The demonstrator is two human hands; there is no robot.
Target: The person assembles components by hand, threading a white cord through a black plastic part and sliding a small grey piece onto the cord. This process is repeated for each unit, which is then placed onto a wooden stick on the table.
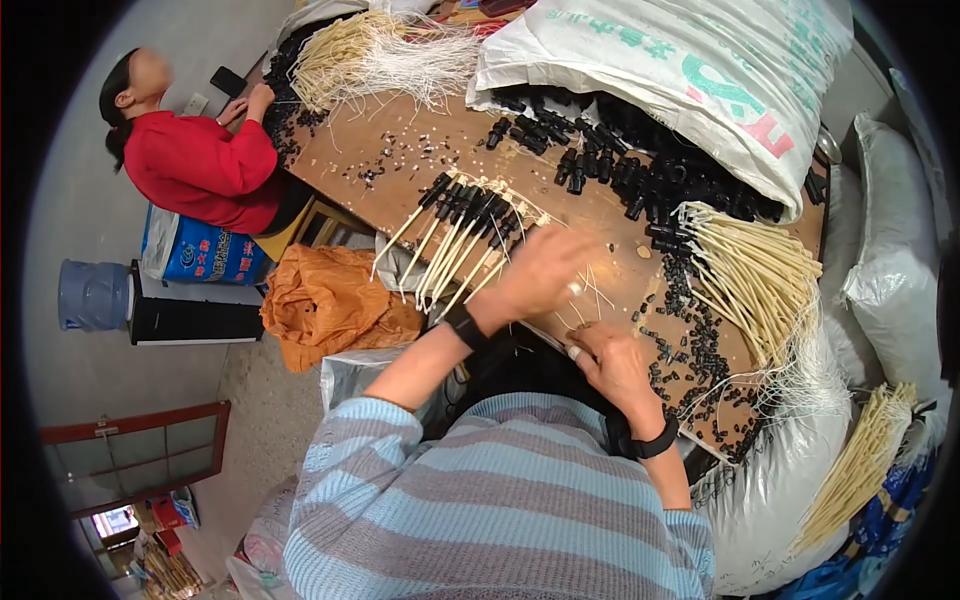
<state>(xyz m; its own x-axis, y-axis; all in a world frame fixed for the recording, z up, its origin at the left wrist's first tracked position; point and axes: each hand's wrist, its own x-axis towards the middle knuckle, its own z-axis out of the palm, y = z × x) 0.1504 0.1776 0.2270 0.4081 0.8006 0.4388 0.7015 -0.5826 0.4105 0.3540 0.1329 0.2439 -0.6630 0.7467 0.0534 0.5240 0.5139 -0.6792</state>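
My left hand point(550, 275) hovers over the table's near edge, smeared by motion, so its fingers cannot be read. To its right, my right hand point(615, 362), with a ring on one finger, is closed in a pinch by the edge. Thin white cords point(598, 290) lie between the hands, and one runs to the right fingertips. Left of my left hand, a row of pale sticks point(437, 270) with black plastic sleeves point(483, 208) at their far ends sticks out past the edge. What my left hand holds, if anything, is hidden.
A white woven sack point(660, 60) spills black plastic fittings point(640, 185) onto the table point(400, 120). Small black pieces point(700, 350) and a corded stick bundle point(755, 280) lie at right. Another person in red point(200, 165) works at far left. An orange sack point(325, 305) stands below.
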